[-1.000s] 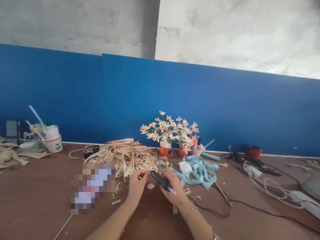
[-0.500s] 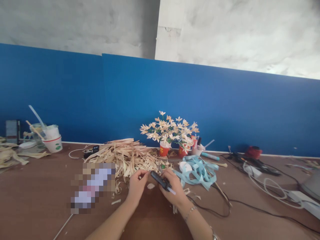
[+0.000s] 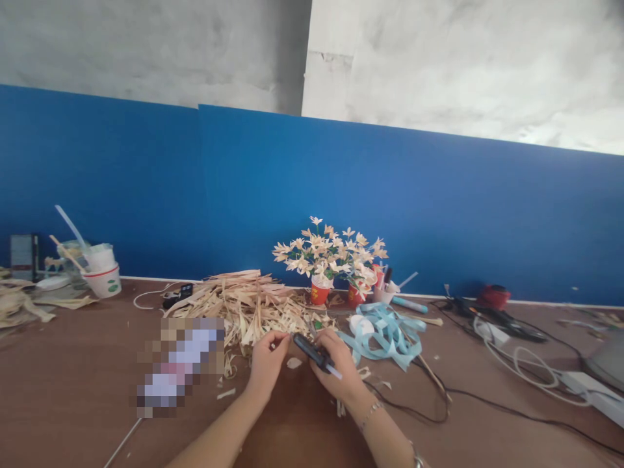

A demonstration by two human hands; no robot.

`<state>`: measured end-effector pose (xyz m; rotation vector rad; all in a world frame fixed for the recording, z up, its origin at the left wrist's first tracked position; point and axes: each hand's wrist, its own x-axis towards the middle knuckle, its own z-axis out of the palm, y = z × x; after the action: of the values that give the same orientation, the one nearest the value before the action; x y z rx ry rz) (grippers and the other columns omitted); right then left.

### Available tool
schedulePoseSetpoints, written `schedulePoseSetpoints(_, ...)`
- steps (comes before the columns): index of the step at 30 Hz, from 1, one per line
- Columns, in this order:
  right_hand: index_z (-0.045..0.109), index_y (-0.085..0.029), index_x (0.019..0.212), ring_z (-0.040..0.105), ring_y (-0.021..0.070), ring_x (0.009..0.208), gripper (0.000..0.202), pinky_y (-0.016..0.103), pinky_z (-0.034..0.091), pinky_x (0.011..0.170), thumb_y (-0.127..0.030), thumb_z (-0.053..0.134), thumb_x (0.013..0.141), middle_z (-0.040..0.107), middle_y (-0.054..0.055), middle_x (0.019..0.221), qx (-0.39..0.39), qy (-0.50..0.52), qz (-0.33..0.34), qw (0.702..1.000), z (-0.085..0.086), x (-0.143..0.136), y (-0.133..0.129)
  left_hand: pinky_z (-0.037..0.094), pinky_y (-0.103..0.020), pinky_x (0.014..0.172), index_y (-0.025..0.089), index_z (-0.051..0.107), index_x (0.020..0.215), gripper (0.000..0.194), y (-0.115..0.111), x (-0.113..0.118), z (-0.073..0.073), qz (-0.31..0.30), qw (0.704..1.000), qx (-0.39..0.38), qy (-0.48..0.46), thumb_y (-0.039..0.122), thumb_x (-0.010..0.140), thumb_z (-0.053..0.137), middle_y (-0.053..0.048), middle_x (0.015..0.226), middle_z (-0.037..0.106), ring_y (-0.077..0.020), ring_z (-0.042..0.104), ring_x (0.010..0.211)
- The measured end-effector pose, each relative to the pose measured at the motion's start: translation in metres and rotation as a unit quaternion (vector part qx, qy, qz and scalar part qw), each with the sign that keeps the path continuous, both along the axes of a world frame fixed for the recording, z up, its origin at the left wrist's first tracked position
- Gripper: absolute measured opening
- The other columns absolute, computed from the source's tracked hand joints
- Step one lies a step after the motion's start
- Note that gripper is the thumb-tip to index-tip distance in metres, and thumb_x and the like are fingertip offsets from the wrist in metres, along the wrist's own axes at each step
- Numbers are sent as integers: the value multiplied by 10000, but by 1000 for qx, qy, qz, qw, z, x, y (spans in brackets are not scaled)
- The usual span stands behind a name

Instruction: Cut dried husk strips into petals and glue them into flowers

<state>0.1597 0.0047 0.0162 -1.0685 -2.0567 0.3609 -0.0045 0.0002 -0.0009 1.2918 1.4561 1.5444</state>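
Note:
A black glue gun (image 3: 312,351) with a pale glue stick at its rear is gripped in my right hand (image 3: 338,367). Its nozzle points left, towards the fingertips of my left hand (image 3: 267,364), which are pinched together; anything between them is too small to make out. Just below the nozzle a small pale petal (image 3: 294,363) lies on the table. Behind both hands spreads a heap of dried corn husks (image 3: 248,299). Cream husk flowers (image 3: 326,250) stand in a red cup (image 3: 320,290) beyond the heap.
Tangled light blue ribbon (image 3: 390,335) lies right of my hands. Cables and a white power strip (image 3: 597,396) are farther right. A pixelated object (image 3: 180,367) rests at the left, with a white cup (image 3: 103,281) at the back left and a blue partition (image 3: 244,188) behind.

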Motion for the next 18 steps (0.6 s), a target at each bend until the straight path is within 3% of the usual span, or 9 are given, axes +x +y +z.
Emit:
schedulePoseSetpoints(14, 463, -195, 714, 504, 171, 726, 142, 245, 393, 654, -86, 501, 631, 515, 36, 801, 13, -10, -13, 1000, -5, 4, 2, 402, -239, 554, 152, 655, 690, 256, 0, -1, 0, -11, 1000, 0, -4, 396, 689, 578, -2, 612, 610, -145, 513, 567)
schedulePoseSetpoints(18, 453, -198, 722, 525, 172, 707, 94, 239, 382, 633, -136, 503, 671, 547, 34, 778, -7, -36, -44, 998, -6, 7, 4, 413, -241, 561, 157, 657, 692, 247, 0, -1, 0, -11, 1000, 15, -12, 393, 695, 582, 2, 600, 605, -144, 519, 567)
